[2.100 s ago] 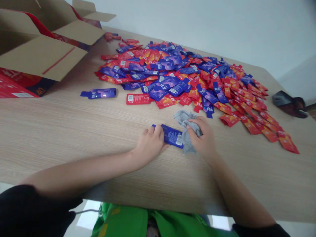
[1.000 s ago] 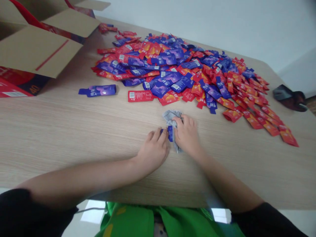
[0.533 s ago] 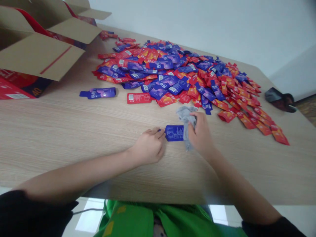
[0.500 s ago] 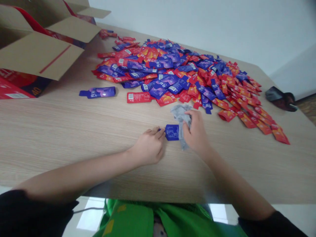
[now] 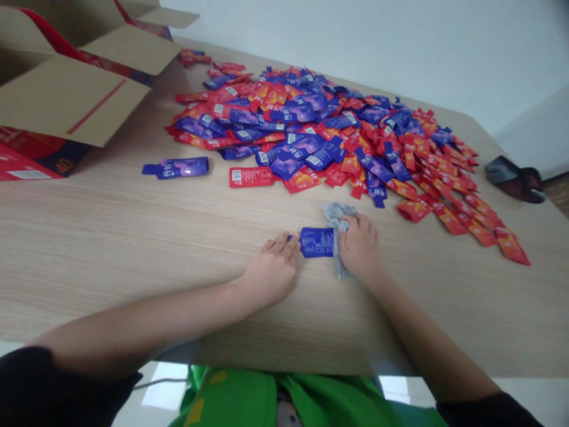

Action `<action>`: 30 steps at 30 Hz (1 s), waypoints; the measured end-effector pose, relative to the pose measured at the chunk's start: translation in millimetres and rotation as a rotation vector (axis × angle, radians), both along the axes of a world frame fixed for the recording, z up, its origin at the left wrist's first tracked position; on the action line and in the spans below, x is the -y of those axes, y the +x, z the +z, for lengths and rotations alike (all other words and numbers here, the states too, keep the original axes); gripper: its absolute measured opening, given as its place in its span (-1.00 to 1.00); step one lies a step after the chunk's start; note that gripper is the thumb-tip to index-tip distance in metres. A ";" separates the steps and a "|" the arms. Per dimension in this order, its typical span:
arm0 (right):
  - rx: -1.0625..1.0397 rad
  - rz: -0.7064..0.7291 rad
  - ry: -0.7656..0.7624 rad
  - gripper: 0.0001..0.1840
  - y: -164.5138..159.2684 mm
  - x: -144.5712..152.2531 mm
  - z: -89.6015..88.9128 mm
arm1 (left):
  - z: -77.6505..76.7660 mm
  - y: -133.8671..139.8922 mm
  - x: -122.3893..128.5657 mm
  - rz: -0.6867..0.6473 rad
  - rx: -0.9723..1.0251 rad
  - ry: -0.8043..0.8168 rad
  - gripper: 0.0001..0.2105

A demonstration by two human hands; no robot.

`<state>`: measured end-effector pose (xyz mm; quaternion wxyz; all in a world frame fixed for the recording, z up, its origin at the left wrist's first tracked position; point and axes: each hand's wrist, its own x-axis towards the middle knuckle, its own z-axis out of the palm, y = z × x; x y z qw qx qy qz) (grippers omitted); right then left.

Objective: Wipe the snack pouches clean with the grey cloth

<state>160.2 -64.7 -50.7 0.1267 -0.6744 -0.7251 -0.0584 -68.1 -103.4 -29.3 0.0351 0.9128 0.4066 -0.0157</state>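
A blue-purple sachet [image 5: 317, 242] lies flat on the table with its back, printed in small white text, facing up. The fingers of my left hand [image 5: 272, 271] pinch or press its narrow tab at the left end against the tabletop. Crumpled in my right hand [image 5: 362, 248] is a grey cloth [image 5: 339, 212], whose folds cover the sachet's right end. The fingertips of that hand bend over the cloth and bear down on it.
A big pile of red and blue sachets [image 5: 306, 142] spreads along the back of the wooden table [image 5: 133, 237]. One blue sachet [image 5: 178, 168] lies apart at left. Open cardboard boxes [image 5: 75, 89] stand at back left. A dark object [image 5: 515, 179] sits near the right edge.
My right hand has slid the cloth a little to the right along the sachet, so more of its printed back shows. My left hand stays on the tab.
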 end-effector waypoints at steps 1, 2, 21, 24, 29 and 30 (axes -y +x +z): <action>-0.036 0.005 0.009 -0.65 -0.4 -0.1 3.0 | -0.5 0.0 0.2 -0.005 -0.003 0.009 -0.48; -0.083 0.023 0.025 -0.66 -4.1 -0.5 6.6 | -1.0 0.1 0.5 -0.007 -0.006 0.020 -0.48; 0.067 0.053 0.016 -0.67 6.3 -1.6 -5.9 | 2.7 4.5 2.5 0.011 -0.024 -0.011 -0.43; 0.069 0.044 0.025 -0.68 19.0 -3.8 0.2 | 2.2 4.7 3.6 0.011 -0.020 0.009 -0.42; -0.112 0.176 0.139 -0.68 -21.6 -3.8 15.3 | 0.8 7.4 5.8 0.012 -0.019 0.059 -0.45; -0.106 0.231 0.128 -0.67 -35.2 -4.0 15.4 | 0.6 7.8 5.9 0.013 -0.015 0.066 -0.46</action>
